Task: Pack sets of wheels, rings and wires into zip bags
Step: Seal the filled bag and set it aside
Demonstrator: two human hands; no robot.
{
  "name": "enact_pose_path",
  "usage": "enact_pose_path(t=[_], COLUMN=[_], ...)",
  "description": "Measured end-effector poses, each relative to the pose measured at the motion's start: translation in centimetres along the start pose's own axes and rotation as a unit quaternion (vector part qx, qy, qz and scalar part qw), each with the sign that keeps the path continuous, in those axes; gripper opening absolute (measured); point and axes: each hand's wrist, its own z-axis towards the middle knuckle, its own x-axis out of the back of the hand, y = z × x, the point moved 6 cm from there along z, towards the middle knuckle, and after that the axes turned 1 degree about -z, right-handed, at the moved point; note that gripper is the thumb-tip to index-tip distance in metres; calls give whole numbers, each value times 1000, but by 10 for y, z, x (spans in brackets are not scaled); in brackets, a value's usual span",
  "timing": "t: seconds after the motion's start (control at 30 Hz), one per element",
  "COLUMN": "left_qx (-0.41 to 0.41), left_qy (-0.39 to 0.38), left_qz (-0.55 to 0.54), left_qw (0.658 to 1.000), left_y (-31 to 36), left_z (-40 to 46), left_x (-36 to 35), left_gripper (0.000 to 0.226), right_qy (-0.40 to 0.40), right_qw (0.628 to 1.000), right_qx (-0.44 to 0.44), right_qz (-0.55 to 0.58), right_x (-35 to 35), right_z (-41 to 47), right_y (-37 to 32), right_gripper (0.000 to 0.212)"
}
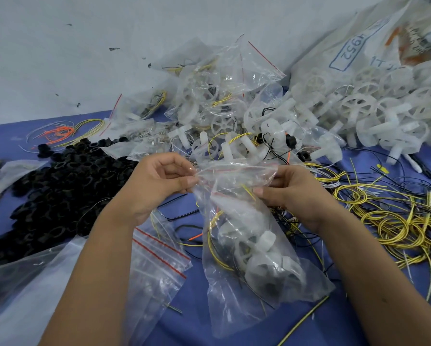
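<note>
A blue table [359, 320] carries a black ring heap [59, 191] at nine o'clock, empty zip bags [159, 260] at seven, yellow wire coils [394, 226] at three, white wheels [374, 113] at one, and filled bags [209, 91] at twelve.

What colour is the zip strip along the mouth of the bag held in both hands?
Red, on the clear zip bag; seen in the head view.
</note>
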Motion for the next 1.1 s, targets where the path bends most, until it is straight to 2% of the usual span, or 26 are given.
enact_pose_path(t=[0.13, 0.23, 0.37, 0.47, 0.57, 0.77, 0.9, 1.0, 1.1], left_qx=[-1, -13, -11, 0, 6, -23, -22, -6, -54], left_qy=[-9, 13, 30, 41, 38, 74, 102, 132, 193], left_qz=[7, 39, 49, 28, 35, 99, 182, 225, 259], left_qw=[1000, 999, 998, 999, 999, 992, 978, 965, 945], left_y=[0, 0, -3, -6, -7, -5, -6, -7, 5], left_z=[-4, 0, 5, 5, 4, 2, 4, 7, 6], left_x=[6, 6, 1, 2, 4, 16, 21, 20, 12], left_gripper=[17, 23, 34, 35, 37, 39, 39, 42, 35], right_qy=[13, 94, 111, 162, 196, 180, 187, 219, 182], right_qw=[987, 991, 988, 985, 978, 978, 977, 970, 976], right_qx=[-14, 11, 23, 54, 60, 70, 96, 92, 82], right_qz=[157, 95, 103, 31, 46, 78, 32, -57, -83], right_x=[12, 14, 4, 9, 14, 24, 26, 22, 8], right_z=[0, 3, 3, 2, 1, 1, 3, 6, 9], right_y=[-4, -4, -4, -5, -2, -6, -6, -2, 3], right_gripper=[39, 45, 19, 14, 15, 5, 8, 9, 12])
